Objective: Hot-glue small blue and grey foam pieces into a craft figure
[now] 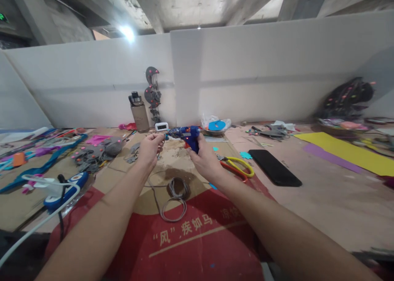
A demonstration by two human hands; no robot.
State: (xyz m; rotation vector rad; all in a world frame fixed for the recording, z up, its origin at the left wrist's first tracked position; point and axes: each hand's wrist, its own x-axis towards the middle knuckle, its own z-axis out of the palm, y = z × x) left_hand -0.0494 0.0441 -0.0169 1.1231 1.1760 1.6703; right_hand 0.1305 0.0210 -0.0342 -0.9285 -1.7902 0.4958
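My right hand (203, 156) is wrapped round the grip of a blue hot glue gun (192, 136), its nozzle turned toward the left. Close to that nozzle, my left hand (150, 149) pinches something small with a bluish bit showing; the fingers hide most of it, so I cannot make out what it is. Below the hands a coil of thin grey cord (176, 197) rests on the red and brown cardboard (197, 240). Scissors with yellow and orange handles (241, 168) lie just right of my right wrist.
A black phone (274, 167) lies on the right, near yellow sheets (347, 151). At the left are a blue power strip (66, 190) with a white cable and grey felt pieces (98, 151). A bottle (139, 115) and a small white clock (161, 127) stand by the wall.
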